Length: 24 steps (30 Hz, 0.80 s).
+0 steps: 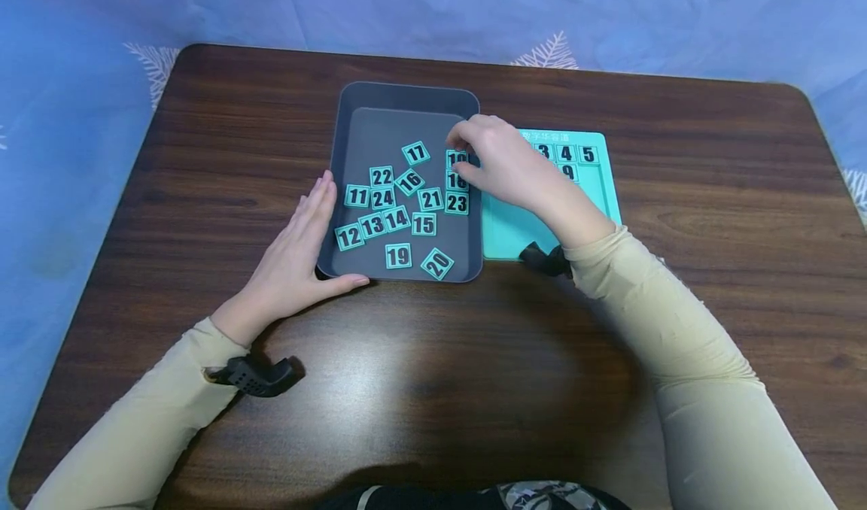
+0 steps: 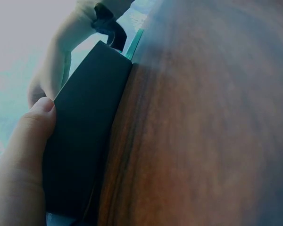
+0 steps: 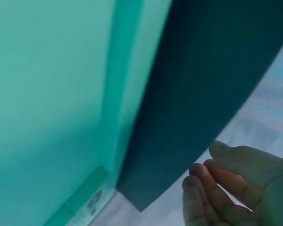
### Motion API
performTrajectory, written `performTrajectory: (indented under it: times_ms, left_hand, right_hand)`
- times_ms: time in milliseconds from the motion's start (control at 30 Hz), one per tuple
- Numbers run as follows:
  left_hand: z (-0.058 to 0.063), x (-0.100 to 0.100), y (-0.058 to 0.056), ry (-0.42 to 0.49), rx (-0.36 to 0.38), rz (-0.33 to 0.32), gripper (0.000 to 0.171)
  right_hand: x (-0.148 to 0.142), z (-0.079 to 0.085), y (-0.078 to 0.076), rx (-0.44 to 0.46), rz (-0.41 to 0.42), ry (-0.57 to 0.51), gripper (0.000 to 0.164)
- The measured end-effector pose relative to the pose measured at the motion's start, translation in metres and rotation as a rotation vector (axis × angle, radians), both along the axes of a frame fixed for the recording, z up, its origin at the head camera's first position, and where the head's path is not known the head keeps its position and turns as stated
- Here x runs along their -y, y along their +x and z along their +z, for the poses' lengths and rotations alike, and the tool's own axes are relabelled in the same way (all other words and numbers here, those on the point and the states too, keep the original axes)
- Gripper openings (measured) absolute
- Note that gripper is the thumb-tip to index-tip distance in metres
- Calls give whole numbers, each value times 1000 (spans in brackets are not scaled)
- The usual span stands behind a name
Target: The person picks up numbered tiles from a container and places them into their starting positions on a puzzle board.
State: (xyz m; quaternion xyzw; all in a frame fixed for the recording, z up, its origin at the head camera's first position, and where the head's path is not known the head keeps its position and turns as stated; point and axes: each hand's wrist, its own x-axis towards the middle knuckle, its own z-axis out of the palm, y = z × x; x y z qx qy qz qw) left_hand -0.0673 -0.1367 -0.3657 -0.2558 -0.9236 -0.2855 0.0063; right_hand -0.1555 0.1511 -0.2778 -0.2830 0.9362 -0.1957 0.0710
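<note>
A dark grey tray (image 1: 379,122) holds several square number tiles with teal edges, among them 22, 19 and 20. My left hand (image 1: 287,258) lies along its left side, fingers straight, thumb touching the near rim; the left wrist view has that thumb (image 2: 37,117) against the tray wall (image 2: 87,122). Over the tray's right rim reaches my right hand (image 1: 501,160). Its bent fingers and thumb are apart above the column of tiles ending in tile 23 (image 1: 457,203). In the right wrist view, no tile shows between the fingers (image 3: 205,188) and thumb.
A teal tile board (image 1: 511,228) stands against the tray's right side, partly covered by my right forearm. Tiles 3, 4, 5 (image 1: 588,154) and 9 (image 1: 567,172) show at its far end. Dark straps are on both wrists. Underneath is a brown wooden table (image 1: 711,194).
</note>
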Motion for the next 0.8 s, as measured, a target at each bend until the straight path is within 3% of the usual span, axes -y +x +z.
performTrajectory:
  times_ms: [300, 633, 800]
  left_hand:
    - [0, -1, 2, -7, 19, -2, 115]
    - [1, -1, 1, -6, -12, -5, 115]
    - [2, -1, 1, -8, -8, 2, 115]
  right_hand:
    - [4, -12, -24, 88, -5, 121, 32]
    - [9, -17, -35, 67, 44, 234, 36]
    - [10, -16, -37, 59, 61, 231, 34]
